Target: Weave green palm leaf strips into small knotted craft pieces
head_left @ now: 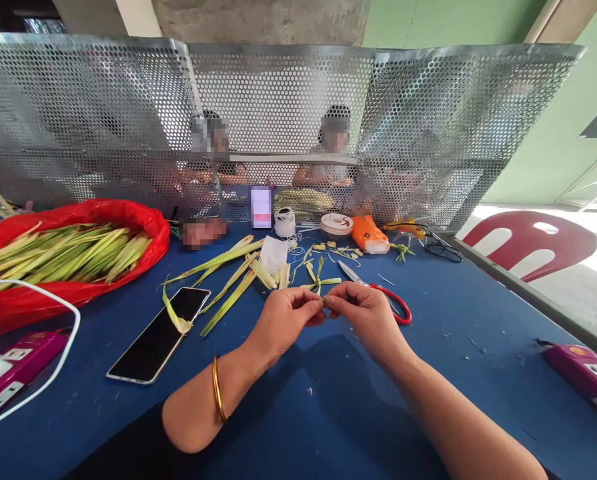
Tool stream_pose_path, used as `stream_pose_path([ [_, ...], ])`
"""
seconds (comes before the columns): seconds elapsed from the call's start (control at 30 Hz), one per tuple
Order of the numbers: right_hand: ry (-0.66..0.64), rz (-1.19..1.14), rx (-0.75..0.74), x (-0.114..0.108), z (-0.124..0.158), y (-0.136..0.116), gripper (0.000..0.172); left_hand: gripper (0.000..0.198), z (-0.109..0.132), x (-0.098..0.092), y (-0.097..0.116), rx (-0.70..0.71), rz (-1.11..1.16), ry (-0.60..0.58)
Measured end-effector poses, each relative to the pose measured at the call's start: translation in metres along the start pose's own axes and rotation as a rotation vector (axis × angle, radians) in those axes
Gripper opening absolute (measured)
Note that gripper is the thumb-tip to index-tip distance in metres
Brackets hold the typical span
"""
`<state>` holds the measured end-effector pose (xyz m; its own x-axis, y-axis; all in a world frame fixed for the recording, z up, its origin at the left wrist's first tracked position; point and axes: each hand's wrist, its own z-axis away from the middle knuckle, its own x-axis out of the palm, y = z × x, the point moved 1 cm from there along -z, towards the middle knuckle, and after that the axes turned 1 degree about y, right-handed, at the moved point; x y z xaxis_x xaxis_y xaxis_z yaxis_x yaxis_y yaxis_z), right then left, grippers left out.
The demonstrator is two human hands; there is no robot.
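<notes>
My left hand (291, 317) and my right hand (362, 315) meet over the blue table, fingertips pinched together on a small bundle of green leaf strips (319, 277). Its thin ends stick up beyond my fingers; the pinched part is mostly hidden. Just past my right hand lie scissors (402, 308) with red handles, blades pointing away to the left. Pale green husk-like leaves (231, 297) are spread beyond my left hand. Left of that hand is a dark-screened phone (153, 340), with a curled leaf piece (175, 313) on it.
Leaves fill a red plastic bag (151, 220) on the left. A white string ball (285, 223), a tape roll (336, 227), an orange packet (369, 233) and an upright phone (261, 208) line the perforated metal screen (283, 87). Purple power strips (585, 377) flank the table.
</notes>
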<state>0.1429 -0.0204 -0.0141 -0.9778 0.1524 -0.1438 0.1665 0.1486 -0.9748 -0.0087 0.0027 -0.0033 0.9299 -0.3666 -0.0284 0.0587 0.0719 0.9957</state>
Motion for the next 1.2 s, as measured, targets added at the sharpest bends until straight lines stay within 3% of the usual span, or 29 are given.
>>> stream_pose_path([
  [0.17,0.045,0.002,0.021,-0.012,-0.006,-0.004,0.035,0.011,-0.001,-0.001,0.001,-0.106,0.091,0.016],
  [0.23,0.056,0.111,-0.103,-0.015,-0.006,-0.008,0.027,0.012,-0.001,-0.002,0.001,-0.121,0.103,0.025],
  [0.37,-0.058,0.385,-0.44,-0.012,0.0,-0.012,0.013,0.014,-0.001,-0.003,-0.001,-0.16,0.139,0.031],
  [0.63,-0.131,0.715,-0.593,-0.006,0.003,-0.006,0.022,0.012,-0.001,-0.002,-0.006,-0.274,0.229,0.064],
  [0.8,-0.155,0.726,-0.598,-0.005,0.003,-0.008,0.023,0.016,0.001,-0.001,-0.006,-0.271,0.236,0.039],
  [0.9,-0.015,0.684,-0.543,-0.011,-0.002,-0.006,0.022,0.03,-0.002,-0.005,-0.003,-0.17,0.149,0.025],
  [0.97,0.168,0.616,-0.468,-0.019,-0.009,-0.001,0.02,0.033,-0.007,-0.011,-0.001,-0.032,0.018,0.096],
  [1.03,0.325,0.516,-0.366,-0.027,-0.017,0.006,0.019,0.025,-0.013,-0.017,-0.001,0.138,-0.204,0.221],
  [1.1,0.389,0.404,-0.251,-0.032,-0.025,0.013,0.02,0.018,-0.021,-0.02,-0.003,0.246,-0.461,0.298],
  [1.2,0.384,0.3,-0.163,-0.031,-0.031,0.021,0.022,0.017,-0.036,-0.018,-0.005,0.24,-0.7,0.282],
])
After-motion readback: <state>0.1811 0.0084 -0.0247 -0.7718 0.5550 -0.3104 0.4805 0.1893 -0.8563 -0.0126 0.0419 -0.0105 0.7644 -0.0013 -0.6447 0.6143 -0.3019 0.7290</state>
